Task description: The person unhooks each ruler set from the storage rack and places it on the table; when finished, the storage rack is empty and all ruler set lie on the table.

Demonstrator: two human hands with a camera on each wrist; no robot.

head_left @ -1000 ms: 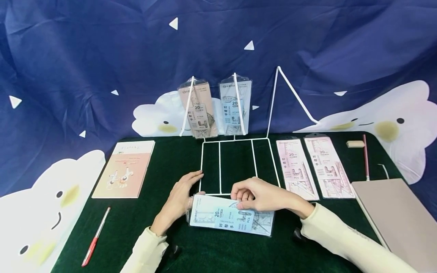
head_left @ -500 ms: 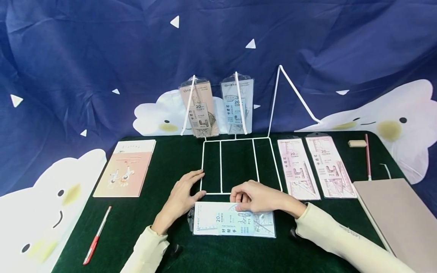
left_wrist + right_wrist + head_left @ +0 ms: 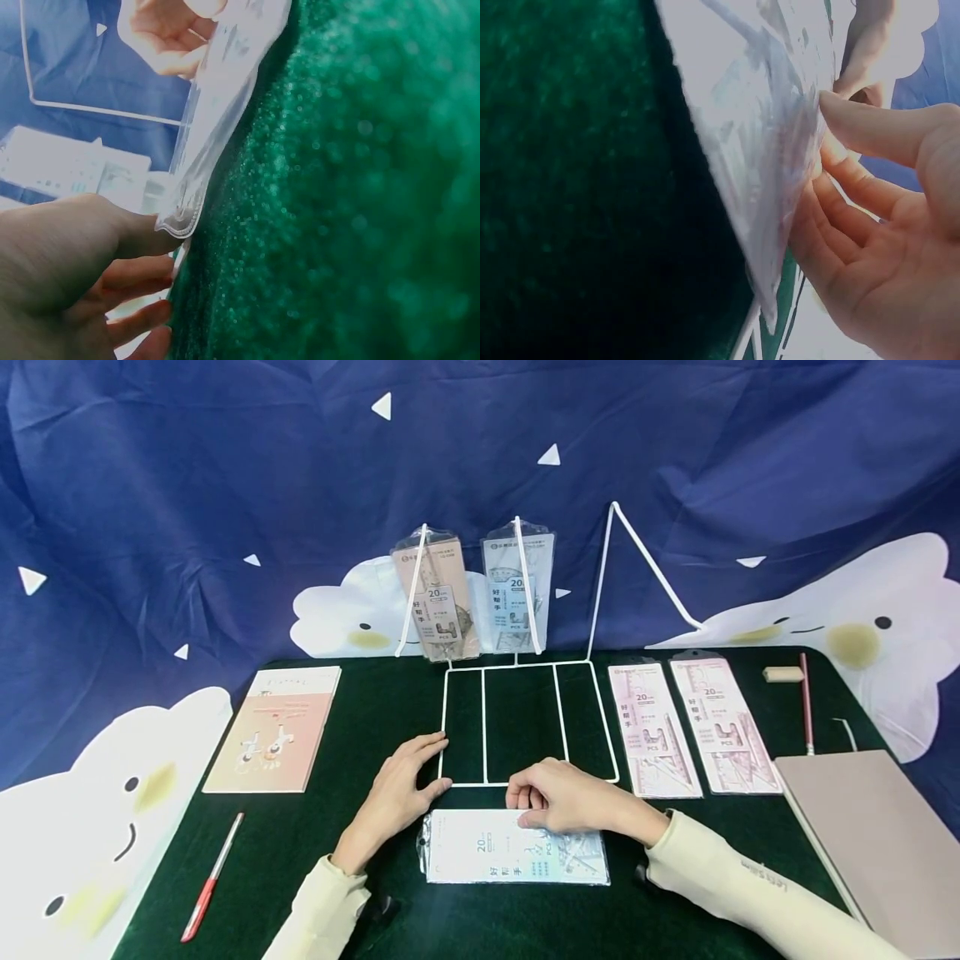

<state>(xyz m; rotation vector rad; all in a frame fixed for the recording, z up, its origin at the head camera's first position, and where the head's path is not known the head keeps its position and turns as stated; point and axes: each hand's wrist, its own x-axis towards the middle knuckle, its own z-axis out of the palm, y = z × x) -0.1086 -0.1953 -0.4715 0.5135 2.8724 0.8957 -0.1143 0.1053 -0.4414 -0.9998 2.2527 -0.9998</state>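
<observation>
A blue ruler-set pack (image 3: 472, 852) in clear plastic lies sideways at the front of the table, its hanging end to the left. My right hand (image 3: 573, 797) pinches its far edge, thumb on top and fingers behind, as the right wrist view also shows. Beside the front left corner of a white wire rack (image 3: 483, 727) is my left hand (image 3: 393, 797), fingers extended. Its thumb is close to the pack's hanging end; whether they touch is unclear. On the rack's arms hang a beige ruler-set pack (image 3: 435, 602) and another blue ruler-set pack (image 3: 517, 593).
Two pink ruler-set packs (image 3: 654, 731) lie right of the rack. Farther right are a grey-brown book (image 3: 873, 852), an eraser (image 3: 782, 674) and a dark red pencil (image 3: 807, 706). An orange booklet (image 3: 273, 735) and a red pen (image 3: 212, 878) lie on the left.
The blue pack has shifted slightly toward the front edge and turned straighter, in the right hand's pinch. The left thumb has come off its hanging end.
</observation>
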